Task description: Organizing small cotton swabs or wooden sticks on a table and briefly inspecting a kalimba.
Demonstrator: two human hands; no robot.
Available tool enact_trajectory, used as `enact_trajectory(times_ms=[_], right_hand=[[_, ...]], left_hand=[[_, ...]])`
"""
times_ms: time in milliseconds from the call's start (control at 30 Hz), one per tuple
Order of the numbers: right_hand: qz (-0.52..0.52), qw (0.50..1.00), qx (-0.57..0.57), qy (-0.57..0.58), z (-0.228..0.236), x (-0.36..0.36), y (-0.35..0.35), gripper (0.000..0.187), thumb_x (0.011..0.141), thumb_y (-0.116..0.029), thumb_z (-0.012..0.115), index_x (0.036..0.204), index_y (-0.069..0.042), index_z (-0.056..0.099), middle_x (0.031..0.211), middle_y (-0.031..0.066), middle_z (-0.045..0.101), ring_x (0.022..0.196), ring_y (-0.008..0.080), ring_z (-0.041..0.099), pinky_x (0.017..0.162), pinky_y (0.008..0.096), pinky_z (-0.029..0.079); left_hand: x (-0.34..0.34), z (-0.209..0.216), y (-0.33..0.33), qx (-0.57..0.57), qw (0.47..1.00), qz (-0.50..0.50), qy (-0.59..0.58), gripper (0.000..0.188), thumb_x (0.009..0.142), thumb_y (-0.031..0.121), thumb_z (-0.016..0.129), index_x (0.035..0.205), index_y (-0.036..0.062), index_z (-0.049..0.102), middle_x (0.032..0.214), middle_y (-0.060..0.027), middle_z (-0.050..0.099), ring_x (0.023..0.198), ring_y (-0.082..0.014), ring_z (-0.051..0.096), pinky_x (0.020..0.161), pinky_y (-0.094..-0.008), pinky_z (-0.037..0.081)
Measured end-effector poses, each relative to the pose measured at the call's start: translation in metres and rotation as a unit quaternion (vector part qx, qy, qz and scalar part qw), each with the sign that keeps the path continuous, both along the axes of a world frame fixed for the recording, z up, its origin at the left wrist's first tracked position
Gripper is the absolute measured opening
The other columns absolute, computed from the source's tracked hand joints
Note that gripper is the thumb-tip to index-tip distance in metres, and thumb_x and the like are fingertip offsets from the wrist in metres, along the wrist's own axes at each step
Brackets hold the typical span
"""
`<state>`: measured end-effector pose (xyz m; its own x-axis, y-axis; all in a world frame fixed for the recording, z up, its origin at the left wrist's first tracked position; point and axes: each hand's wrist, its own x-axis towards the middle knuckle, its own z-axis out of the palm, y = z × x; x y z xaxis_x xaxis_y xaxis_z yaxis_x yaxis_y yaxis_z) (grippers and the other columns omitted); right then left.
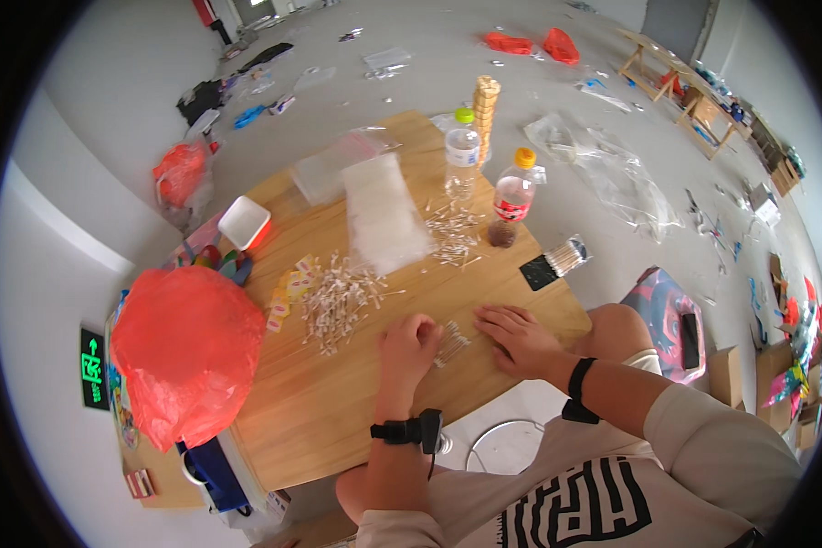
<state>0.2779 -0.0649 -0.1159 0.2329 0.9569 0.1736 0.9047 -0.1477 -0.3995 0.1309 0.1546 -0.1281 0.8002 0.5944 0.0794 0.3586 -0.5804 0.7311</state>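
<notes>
A small row of cotton swabs [452,345] lies on the wooden table between my two hands. My left hand [411,345] rests at the row's left side with its fingers curled closed; whatever is in them, if anything, is hidden. To the right of the row, my right hand [521,338] lies palm down on the table, fingers stretched out. A large loose heap of cotton swabs [338,306] spreads to the left of my left hand, beside several yellow paper pieces [289,290]. Farther back is a second, smaller scatter of swabs [452,233].
A clear plastic bag pack [385,215] lies mid-table. Two bottles, one green-capped [462,151] and one yellow-capped [511,201], stand at the far right. Bundled swabs on a black card [557,262] lie at the right edge. A red plastic bag [187,352] bulges at left, near a white-red tray [245,224].
</notes>
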Motion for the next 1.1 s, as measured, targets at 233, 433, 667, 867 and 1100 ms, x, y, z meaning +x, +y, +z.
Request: enact_trajectory(times_ms=[233,433,667,867,1100], right_hand=[[-0.002,1.0,0.01,-0.013,0.002,0.0,0.001,0.057,0.087,-0.011,0.061,0.143,-0.005,0.054,0.154,0.013,0.05,0.147,0.0296,0.043,0.121,0.0497,0.033],[0.007,1.0,-0.002,-0.016,0.003,0.003,0.001,0.057,0.089,-0.015,0.061,0.143,-0.004,0.051,0.154,0.0149,0.048,0.147,0.0312,0.041,0.123,0.0506,0.031],[0.002,1.0,0.01,-0.014,0.004,0.001,0.001,0.055,0.088,-0.014,0.061,0.141,-0.002,0.053,0.152,0.0157,0.05,0.146,0.033,0.042,0.122,0.051,0.032],[0.011,0.999,0.022,-0.028,-0.003,0.001,0.001,0.054,0.087,-0.014,0.061,0.139,-0.002,0.055,0.15,0.0167,0.052,0.142,0.035,0.046,0.121,0.0508,0.035],[0.0,1.0,0.021,-0.021,0.002,0.001,-0.001,0.055,0.088,-0.014,0.061,0.142,-0.003,0.053,0.152,0.0147,0.051,0.144,0.0314,0.045,0.121,0.0504,0.034]], left_hand=[[-0.056,-0.005,0.08,0.095,0.953,0.288,0.014,0.019,0.084,0.026,0.08,0.094,0.0136,0.069,0.094,-0.0031,0.07,0.091,-0.0256,0.066,0.09,-0.045,0.041],[-0.067,0.001,0.075,0.188,0.934,0.301,0.045,0.02,0.087,0.032,0.078,0.092,0.0151,0.068,0.099,-0.0006,0.064,0.102,-0.0263,0.06,0.091,-0.0484,0.034],[-0.053,-0.01,0.072,0.21,0.929,0.296,0.078,0.017,0.089,0.031,0.075,0.089,0.0153,0.068,0.098,-0.002,0.065,0.102,-0.0255,0.061,0.089,-0.0472,0.035],[-0.064,-0.003,0.08,0.16,0.929,0.324,0.078,0.012,0.088,0.026,0.075,0.089,0.0151,0.069,0.092,-0.0009,0.069,0.091,-0.0233,0.066,0.086,-0.0463,0.038],[-0.049,0.021,0.057,0.097,0.975,0.195,0.033,0.009,0.09,0.021,0.072,0.093,0.0131,0.069,0.085,-0.0055,0.072,0.086,-0.0266,0.069,0.084,-0.0471,0.043]])
